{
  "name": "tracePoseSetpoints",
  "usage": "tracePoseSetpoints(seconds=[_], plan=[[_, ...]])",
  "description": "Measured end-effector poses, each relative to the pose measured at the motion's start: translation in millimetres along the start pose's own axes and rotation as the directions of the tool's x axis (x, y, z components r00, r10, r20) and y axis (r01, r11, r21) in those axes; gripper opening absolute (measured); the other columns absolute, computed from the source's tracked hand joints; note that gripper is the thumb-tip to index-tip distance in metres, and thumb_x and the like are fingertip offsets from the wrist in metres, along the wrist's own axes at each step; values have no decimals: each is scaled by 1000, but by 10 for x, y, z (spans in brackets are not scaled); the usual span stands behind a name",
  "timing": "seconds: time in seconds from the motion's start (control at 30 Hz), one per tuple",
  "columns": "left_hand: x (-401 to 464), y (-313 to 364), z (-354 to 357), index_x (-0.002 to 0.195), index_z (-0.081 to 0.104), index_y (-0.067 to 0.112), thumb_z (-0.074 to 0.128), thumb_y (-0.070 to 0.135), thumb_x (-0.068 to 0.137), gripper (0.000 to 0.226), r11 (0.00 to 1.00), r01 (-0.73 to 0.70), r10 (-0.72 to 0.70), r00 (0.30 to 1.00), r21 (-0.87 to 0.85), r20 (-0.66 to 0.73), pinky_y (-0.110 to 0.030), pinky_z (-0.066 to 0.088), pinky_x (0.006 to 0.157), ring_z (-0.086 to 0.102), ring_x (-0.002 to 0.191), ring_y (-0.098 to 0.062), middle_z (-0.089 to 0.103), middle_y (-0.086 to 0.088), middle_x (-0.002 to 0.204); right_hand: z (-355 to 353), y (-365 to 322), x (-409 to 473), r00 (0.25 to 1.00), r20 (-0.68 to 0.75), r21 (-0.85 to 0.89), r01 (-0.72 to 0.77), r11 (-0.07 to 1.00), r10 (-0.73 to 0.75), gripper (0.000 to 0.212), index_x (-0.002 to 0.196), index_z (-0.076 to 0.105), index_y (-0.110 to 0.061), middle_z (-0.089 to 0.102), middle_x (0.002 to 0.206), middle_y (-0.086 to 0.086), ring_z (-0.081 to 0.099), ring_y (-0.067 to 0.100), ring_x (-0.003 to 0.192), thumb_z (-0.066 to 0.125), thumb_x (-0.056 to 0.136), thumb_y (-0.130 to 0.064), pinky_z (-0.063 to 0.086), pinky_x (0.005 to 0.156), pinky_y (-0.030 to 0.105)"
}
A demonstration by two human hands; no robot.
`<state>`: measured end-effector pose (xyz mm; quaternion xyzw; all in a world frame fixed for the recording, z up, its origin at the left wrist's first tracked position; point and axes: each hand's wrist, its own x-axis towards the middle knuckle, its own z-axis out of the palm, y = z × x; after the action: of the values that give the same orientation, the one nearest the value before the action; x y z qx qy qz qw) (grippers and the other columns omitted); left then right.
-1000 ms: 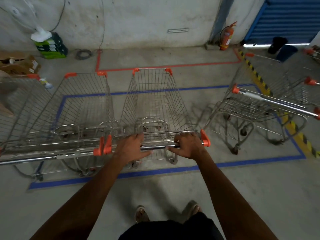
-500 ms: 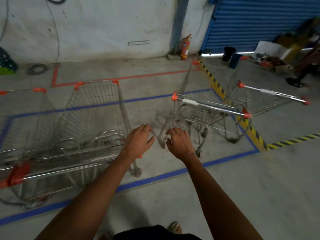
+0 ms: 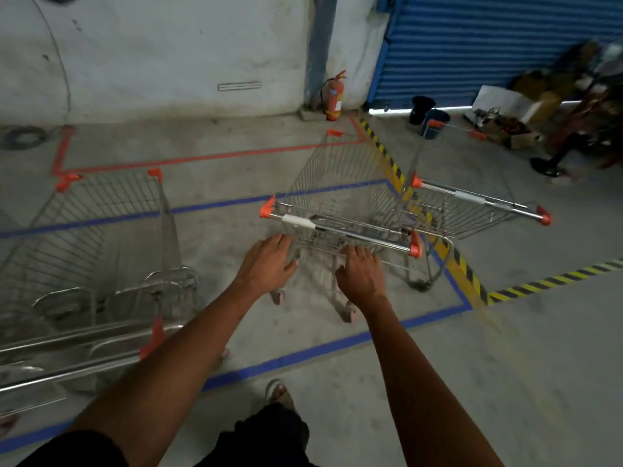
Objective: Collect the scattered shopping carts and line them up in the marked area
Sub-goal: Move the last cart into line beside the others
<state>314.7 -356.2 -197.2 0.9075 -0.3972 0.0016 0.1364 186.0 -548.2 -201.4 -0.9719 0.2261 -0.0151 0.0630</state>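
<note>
1. Both bare arms are reaching out over the grey concrete floor (image 3: pixel 505 382), and neither hand is holding anything.
2. The left hand (image 3: pixel 266 264) is hovering palm down with its fingers straight and loosely spread, the fingertips lying just near of the left end of the handle.
3. The right hand (image 3: pixel 362 273) is hanging the same way, fingers relaxed and empty, just near of the handle's middle stretch.
4. The target is sitting right in front of them: a silver wire shopping cart with orange end caps (image 3: pixel 340 193), its chrome handle bar (image 3: pixel 344 232) running left to right just beyond the fingertips; whether the fingers are touching it, I cannot tell.
5. That cart is standing inside the blue tape rectangle (image 3: pixel 296 357), towards its right end, with its basket pointing far.
6. A second silver wire cart (image 3: pixel 472 210) is standing just right of it, beyond the yellow-and-black hazard stripe (image 3: pixel 462 264), their baskets close together.
7. On the left, another silver wire cart with orange corners (image 3: pixel 101 230) is sitting inside the blue tape, well apart from both hands.
8. At the far wall a red fire extinguisher (image 3: pixel 333 96) is standing beside a blue roller shutter (image 3: pixel 488 45).
</note>
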Motion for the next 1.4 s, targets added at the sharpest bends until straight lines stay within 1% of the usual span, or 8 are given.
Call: tracePoseSetpoints(seconds=[0.27, 0.47, 0.57, 0.63, 0.7, 0.9, 1.1, 1.4], plan=[[1103, 136, 252, 149, 43, 18, 68, 36, 89, 67, 997, -71, 67, 992, 36, 111, -41, 46, 108, 55, 131, -26, 53, -5, 144, -21, 578, 718, 996, 55, -10, -70, 997, 71, 51, 144, 45, -13, 50, 142, 10, 50, 28, 129, 54, 94, -18, 41, 112, 44], [1516, -68, 395, 139, 51, 22, 64, 36, 91, 52, 976, -28, -40, 952, 217, 303, -39, 40, 108, 56, 128, -25, 57, -4, 138, 170, 954, 1064, 955, 291, -36, -52, 998, 60, 51, 145, 44, -14, 51, 145, 13, 48, 36, 135, 58, 99, -32, 33, 116, 51], [1501, -16, 481, 134, 52, 22, 63, 36, 90, 47, 966, 29, -97, 961, 255, 258, -39, 37, 109, 53, 128, -24, 57, -1, 135, 208, 1058, 1181, 953, 302, 27, -6, 1000, -3, 37, 137, 49, -15, 59, 135, 13, 55, 39, 127, 49, 105, -34, 36, 113, 59], [1488, 58, 522, 135, 51, 22, 61, 36, 92, 46, 959, 60, -127, 964, 277, 232, -39, 35, 110, 51, 129, -25, 57, -1, 135, 202, 1141, 1247, 948, 314, 43, 35, 998, -47, 31, 125, 55, -17, 68, 117, 10, 66, 34, 111, 49, 105, -41, 48, 104, 53], [1479, 104, 551, 131, 54, 23, 58, 35, 93, 40, 953, 90, -157, 962, 288, 221, -40, 35, 108, 53, 127, -25, 60, 0, 132, 162, 1218, 1282, 935, 344, 21, 80, 997, -82, 36, 117, 60, -19, 70, 107, 6, 69, 27, 98, 51, 102, -51, 55, 92, 44], [1256, 230, 642, 117, 64, 25, 57, 44, 90, 33, 941, 146, -224, 945, 306, 239, -37, 38, 103, 56, 121, -23, 68, 2, 119, 200, 1382, 1199, 934, 327, -3, 154, 988, -145, 43, 100, 70, -23, 71, 94, 1, 71, 23, 89, 55, 91, -62, 58, 81, 36], [895, 390, 630, 112, 69, 24, 62, 50, 88, 36, 911, 261, -353, 894, 320, 275, -34, 41, 100, 65, 114, -24, 74, -1, 112, 259, 1408, 1002, 926, 310, -34, 237, 971, -216, 45, 92, 71, -21, 72, 87, 1, 72, 25, 84, 53, 87, -62, 58, 76, 35], [132, 370, 554, 121, 70, 22, 64, 46, 92, 38, 885, 383, -445, 863, 263, 240, -32, 40, 104, 66, 113, -22, 74, -1, 115, 308, 1111, 717, 901, 291, -33, 347, 937, -323, 46, 100, 72, -20, 75, 98, 4, 73, 29, 94, 55, 87, -61, 54, 79, 36]])
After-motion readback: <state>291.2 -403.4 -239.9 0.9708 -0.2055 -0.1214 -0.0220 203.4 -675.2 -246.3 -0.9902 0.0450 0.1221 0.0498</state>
